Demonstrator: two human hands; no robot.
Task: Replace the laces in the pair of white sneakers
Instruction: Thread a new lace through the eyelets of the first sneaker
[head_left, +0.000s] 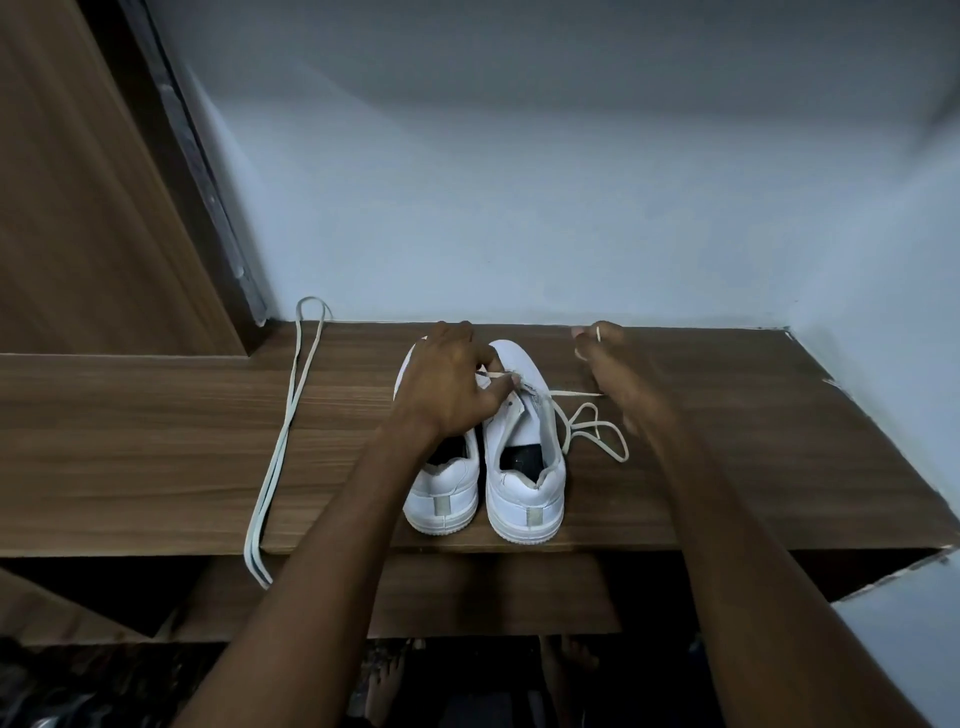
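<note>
Nearest the camera, two bare forearms reach out over the front edge of the brown wood-grain shelf, on which the pair of white low-top sneakers stands side by side, heels toward the person. The left sneaker shows no lace; its collar is partly covered by the left hand, whose thumb and fingers pinch the cream flat lace at the right sneaker's eyelets. To the right of the sneakers that lace lies in loose loops on the shelf. Beyond and right of the sneakers, the right hand is blurred, yet its fingers curl around the lace's free end, which runs taut back to the eyelets. Left of the sneakers, well apart, a second pale lace lies doubled, its ends hanging over the shelf edge. For the pull, the left hand should brace the shoe while the right draws straight outward, keeping the lace flat and untwisted
</note>
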